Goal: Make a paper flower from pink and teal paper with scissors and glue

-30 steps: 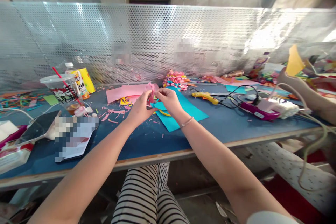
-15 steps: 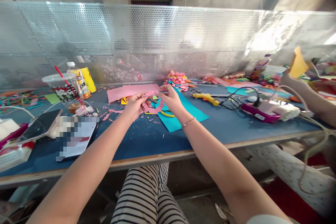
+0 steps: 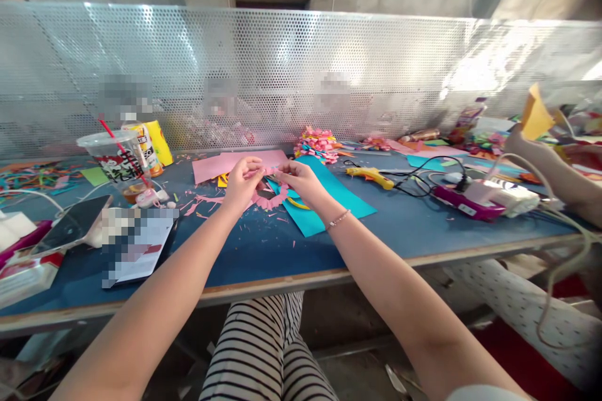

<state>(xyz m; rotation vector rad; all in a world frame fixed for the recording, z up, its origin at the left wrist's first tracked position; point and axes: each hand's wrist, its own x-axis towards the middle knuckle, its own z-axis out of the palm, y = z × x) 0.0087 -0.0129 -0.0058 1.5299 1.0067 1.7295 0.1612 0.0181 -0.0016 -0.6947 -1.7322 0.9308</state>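
A fringed pink paper strip (image 3: 270,202) hangs in a loop between my two hands above the table. My left hand (image 3: 244,185) pinches one part of it, and my right hand (image 3: 301,180) pinches it close by, fingertips nearly meeting. Behind my left hand lies a flat pink paper sheet (image 3: 219,166). Under and beside my right hand is a blue paper sheet (image 3: 341,200), with a yellow curved piece (image 3: 298,203) on it. Pink scraps (image 3: 202,199) are scattered near my left hand.
A yellow glue gun (image 3: 369,177) and a purple power strip (image 3: 465,202) with cables lie to the right. A plastic cup (image 3: 117,160) and a phone (image 3: 145,247) are on the left. A pink fringed bundle (image 3: 316,144) stands by the perforated screen (image 3: 263,75). Another person's hand (image 3: 522,144) holds orange paper.
My hands have come closer together at the strip's upper part. The loop now hangs lower between them, and my right hand has shifted slightly down and left.
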